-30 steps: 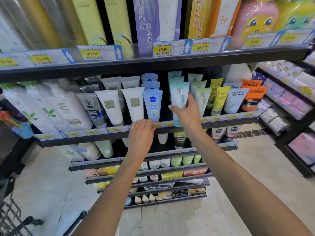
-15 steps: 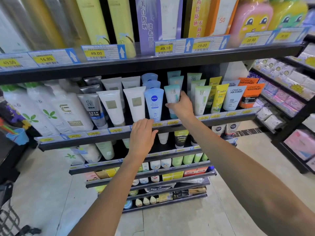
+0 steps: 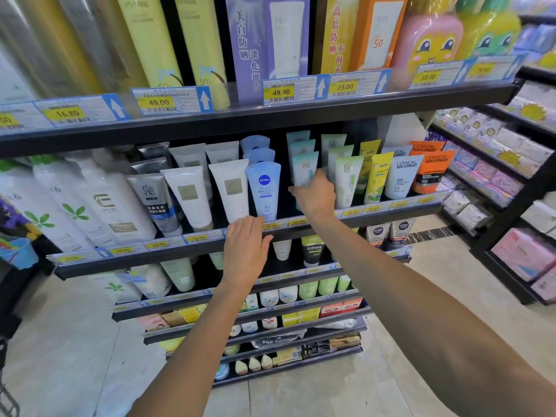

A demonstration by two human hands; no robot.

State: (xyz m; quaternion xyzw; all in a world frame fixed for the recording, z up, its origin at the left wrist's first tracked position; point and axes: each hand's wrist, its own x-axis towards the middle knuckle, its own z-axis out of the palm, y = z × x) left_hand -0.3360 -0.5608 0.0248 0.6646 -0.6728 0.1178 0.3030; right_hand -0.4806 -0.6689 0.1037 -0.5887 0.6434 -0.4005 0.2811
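Right hand (image 3: 316, 195) fingers grasp the teal tube (image 3: 304, 168) mid-body; likely light, soft, slippery. Left hand (image 3: 245, 249) rests released on the shelf (image 3: 168, 253).

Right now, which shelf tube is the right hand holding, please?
The front pale teal plastic tube, beside the blue Nivea tube; the right hand grips only it.

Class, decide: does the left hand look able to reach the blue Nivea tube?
Probably yes: left hand rests on the shelf edge just under the Nivea tube, nothing between; right hand grips the teal tube.
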